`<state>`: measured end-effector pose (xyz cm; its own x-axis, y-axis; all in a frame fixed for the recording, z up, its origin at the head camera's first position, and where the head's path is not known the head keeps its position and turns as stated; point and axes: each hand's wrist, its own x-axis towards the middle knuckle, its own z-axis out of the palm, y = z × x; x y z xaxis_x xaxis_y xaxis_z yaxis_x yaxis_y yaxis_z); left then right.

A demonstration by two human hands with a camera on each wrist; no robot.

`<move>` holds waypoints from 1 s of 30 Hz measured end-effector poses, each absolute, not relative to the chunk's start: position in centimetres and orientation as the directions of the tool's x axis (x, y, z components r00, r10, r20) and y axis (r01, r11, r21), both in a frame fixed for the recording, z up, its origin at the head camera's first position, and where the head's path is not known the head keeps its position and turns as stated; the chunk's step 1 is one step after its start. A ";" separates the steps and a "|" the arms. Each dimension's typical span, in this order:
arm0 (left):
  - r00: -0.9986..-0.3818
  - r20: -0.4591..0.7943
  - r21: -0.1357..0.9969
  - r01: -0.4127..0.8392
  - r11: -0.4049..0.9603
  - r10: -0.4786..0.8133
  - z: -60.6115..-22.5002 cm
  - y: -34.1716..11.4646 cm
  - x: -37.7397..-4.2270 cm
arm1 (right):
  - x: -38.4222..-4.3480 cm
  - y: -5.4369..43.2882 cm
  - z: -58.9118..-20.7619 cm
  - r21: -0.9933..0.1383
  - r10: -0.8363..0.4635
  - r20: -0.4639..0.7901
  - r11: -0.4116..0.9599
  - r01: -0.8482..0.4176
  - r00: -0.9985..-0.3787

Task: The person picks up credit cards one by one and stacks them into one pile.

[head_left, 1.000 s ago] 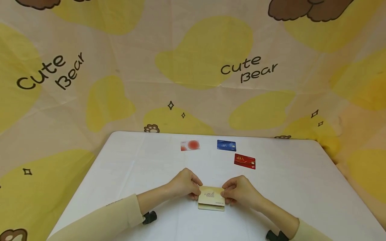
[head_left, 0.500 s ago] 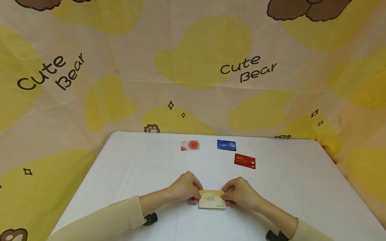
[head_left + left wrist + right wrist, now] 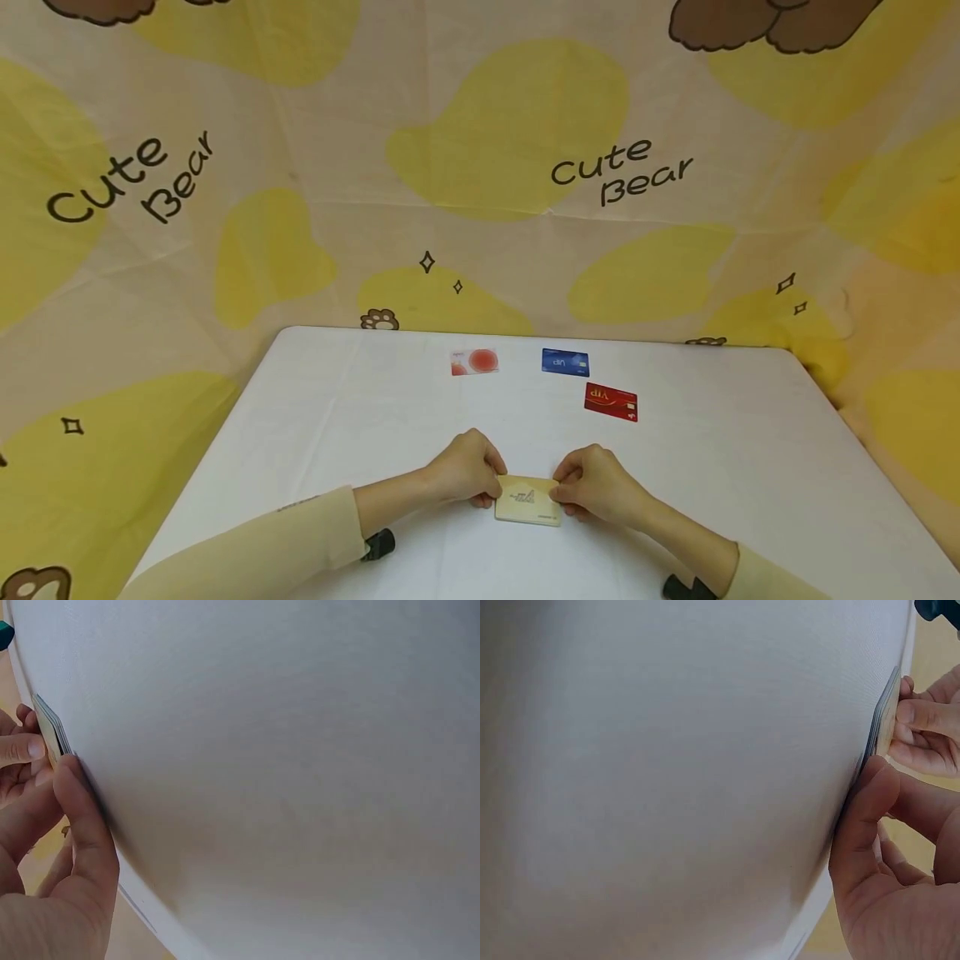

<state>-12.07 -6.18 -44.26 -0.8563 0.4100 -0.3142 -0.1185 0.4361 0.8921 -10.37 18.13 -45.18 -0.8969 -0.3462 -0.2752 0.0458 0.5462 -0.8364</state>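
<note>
A small stack of cards point(image 3: 528, 501) with a pale yellow card on top lies near the front middle of the white table. My left hand point(image 3: 468, 467) pinches its left edge with thumb and fingers, and my right hand point(image 3: 600, 485) pinches the right edge. Seen from the left wrist, the layered edges of the stack point(image 3: 54, 727) show between both hands. The right wrist view also has the stack point(image 3: 885, 720), with the right thumb on its near end. How many cards are in it I cannot tell.
Farther back on the white table point(image 3: 360, 417) lie a white card with red circles point(image 3: 474, 362), a blue VIP card point(image 3: 566, 362) and a red VIP card point(image 3: 611, 402). Behind the table hangs a yellow patterned cloth point(image 3: 480, 125).
The top yellow card, earlier offset and showing another beneath its front edge, has come down toward me and now lines up with the stack. Both hands moved slightly nearer with it.
</note>
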 end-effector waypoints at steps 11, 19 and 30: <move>-0.852 -0.330 0.885 -0.129 0.448 0.407 -44.2 -6.0 -12.2 | -10.5 18.2 -45.3 -0.828 -0.348 -0.276 0.560 0.037 -0.896; -0.848 -0.345 0.877 -0.138 0.461 0.402 -44.2 -6.0 -12.2 | -10.6 18.3 -45.4 -0.833 -0.361 -0.267 0.553 0.025 -0.894; -0.843 -0.354 0.874 -0.144 0.465 0.405 -44.1 -6.0 -12.2 | -10.6 18.4 -45.4 -0.833 -0.357 -0.291 0.551 0.051 -0.888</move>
